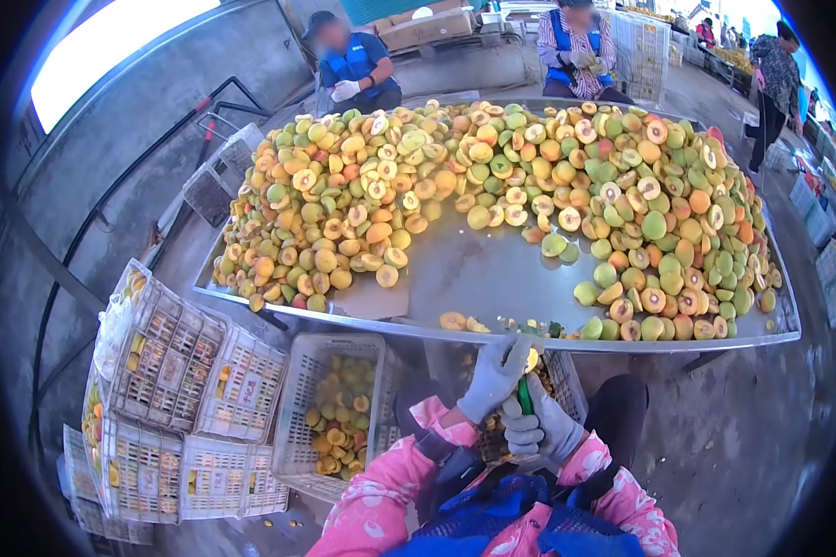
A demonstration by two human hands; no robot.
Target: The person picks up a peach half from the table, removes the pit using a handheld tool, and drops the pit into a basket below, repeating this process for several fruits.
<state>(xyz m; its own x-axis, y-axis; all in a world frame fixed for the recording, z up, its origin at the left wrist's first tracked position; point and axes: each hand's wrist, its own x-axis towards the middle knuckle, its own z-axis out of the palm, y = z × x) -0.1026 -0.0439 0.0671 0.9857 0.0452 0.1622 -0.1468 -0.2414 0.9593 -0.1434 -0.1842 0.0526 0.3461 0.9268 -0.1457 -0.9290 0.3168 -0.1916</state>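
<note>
Nearest my view, the left hand [497, 376], gloved in grey, was curled shut around a yellow fruit half [531, 359], holding it up just below the near edge of the metal table [492, 269]. The right hand [541, 432], gloved too, was clenched around a green-handled tool [525, 396] whose tip rose into the fruit; I could not make out the blade itself. I judged the step in hand to be scooping the stone out of that half. The next move would call for a steady left-hand grip while the tool turned, then letting the half drop clear.

Under the hands stood a white crate [567, 381], its contents mostly hidden. Just left of it another crate [299, 399] held cut halves, and further left sat a stack of crates [167, 371] tilted on their sides.

On the table, a few scraps [455, 321] lay at the near edge, then a bare strip, then a great heap of halved fruit [492, 167] curving along the left, far and right edges.

Beyond the far edge sat a worker in blue [353, 70] and a worker in stripes [576, 46]; another person [776, 79] stood by the far right corner.
</note>
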